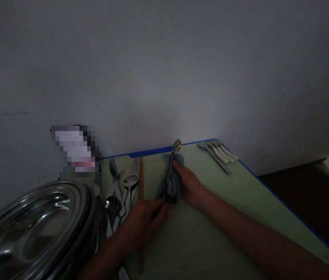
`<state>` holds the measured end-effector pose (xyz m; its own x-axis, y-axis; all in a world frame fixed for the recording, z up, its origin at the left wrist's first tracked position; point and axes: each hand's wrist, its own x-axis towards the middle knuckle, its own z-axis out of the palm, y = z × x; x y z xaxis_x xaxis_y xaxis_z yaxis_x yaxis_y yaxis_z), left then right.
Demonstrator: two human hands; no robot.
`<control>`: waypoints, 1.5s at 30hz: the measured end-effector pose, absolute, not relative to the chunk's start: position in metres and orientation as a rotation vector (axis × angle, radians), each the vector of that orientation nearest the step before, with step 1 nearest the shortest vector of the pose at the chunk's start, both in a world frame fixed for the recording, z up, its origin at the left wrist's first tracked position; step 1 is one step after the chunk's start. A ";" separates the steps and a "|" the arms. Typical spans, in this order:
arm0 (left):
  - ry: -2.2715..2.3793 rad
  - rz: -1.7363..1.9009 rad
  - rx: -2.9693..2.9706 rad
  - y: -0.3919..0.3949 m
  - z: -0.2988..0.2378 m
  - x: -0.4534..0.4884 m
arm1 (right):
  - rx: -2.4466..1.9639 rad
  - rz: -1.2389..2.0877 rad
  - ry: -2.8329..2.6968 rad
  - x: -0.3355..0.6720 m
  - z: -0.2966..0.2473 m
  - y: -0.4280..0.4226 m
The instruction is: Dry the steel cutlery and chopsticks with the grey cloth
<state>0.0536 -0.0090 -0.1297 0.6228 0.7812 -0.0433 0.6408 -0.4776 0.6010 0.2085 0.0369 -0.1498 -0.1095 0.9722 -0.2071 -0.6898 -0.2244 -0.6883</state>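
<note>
A spoon [177, 145] stands upright above the table, its bowl poking out of the top of a grey-green patterned cloth [172, 177]. My right hand [190, 186] is closed around the cloth and the spoon inside it, with the thumb pressed on the front. Below the cloth, my left hand [149, 216] is closed at the lower end of the spoon's handle. Most of that handle is hidden by the cloth and my fingers. Under and beside my left wrist lie a pair of wooden chopsticks [141, 177] and several loose spoons and knives [131, 181].
Several spoons and forks [215, 151] lie fanned out at the table's back right. A stack of shiny metal trays [73, 190] fills the left front. A blurred-out phone-like object [75, 147] leans on the wall behind. The green table [211, 229] has a blue edge.
</note>
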 end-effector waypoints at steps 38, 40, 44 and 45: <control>0.904 0.270 2.233 -0.010 -0.122 0.043 | -0.713 1.439 -0.274 0.212 -0.154 0.047; 0.906 0.331 2.234 -0.009 -0.122 0.043 | -0.780 1.418 -0.321 0.212 -0.154 0.046; 1.015 0.419 2.187 -0.008 -0.124 0.045 | -0.852 1.402 -0.381 0.215 -0.154 0.046; 1.040 0.436 2.176 -0.008 -0.124 0.046 | -0.866 1.390 -0.394 0.215 -0.155 0.047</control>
